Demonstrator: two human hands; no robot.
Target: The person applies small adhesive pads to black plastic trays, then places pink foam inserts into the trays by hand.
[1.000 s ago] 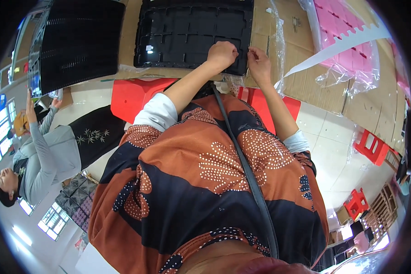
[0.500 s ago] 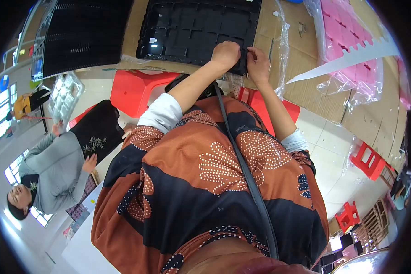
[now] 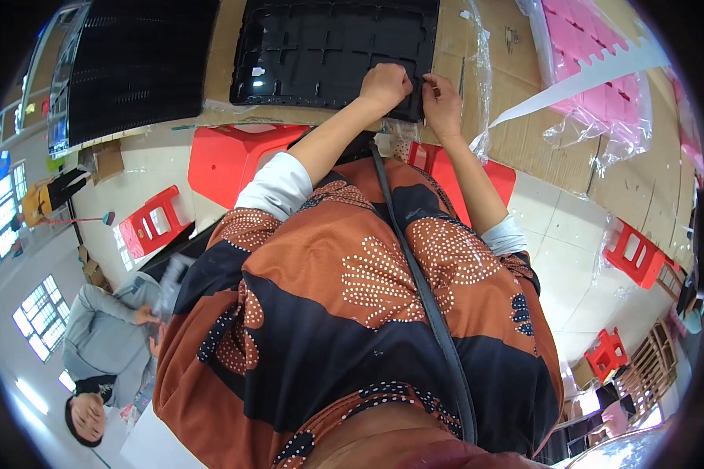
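A black plastic tray (image 3: 313, 66) with cross-shaped raised ribs lies on the cardboard-covered table in front of me. My left hand (image 3: 386, 87) is closed, fingers curled, over the tray's near right corner; what it grips is hidden. Just to its right, my right hand (image 3: 443, 108) has its fingers bent together at the tray's right edge. Whatever those fingertips pinch is too small to make out. A narrow gap separates the two hands. One small white bit (image 3: 256, 72) shows on the left part of the tray.
Stacked black trays (image 3: 145, 66) stand at the left. Pink trays in clear film (image 3: 590, 70) and a white toothed strip (image 3: 579, 90) lie right on the cardboard (image 3: 516, 148). Red stools (image 3: 227, 160) are below the table edge. A person in grey (image 3: 109, 328) is at lower left.
Both hands stay at the tray's corner with only slight shifts. The person in grey has moved toward the lower left with a clear tray, uncovering a red stool behind.
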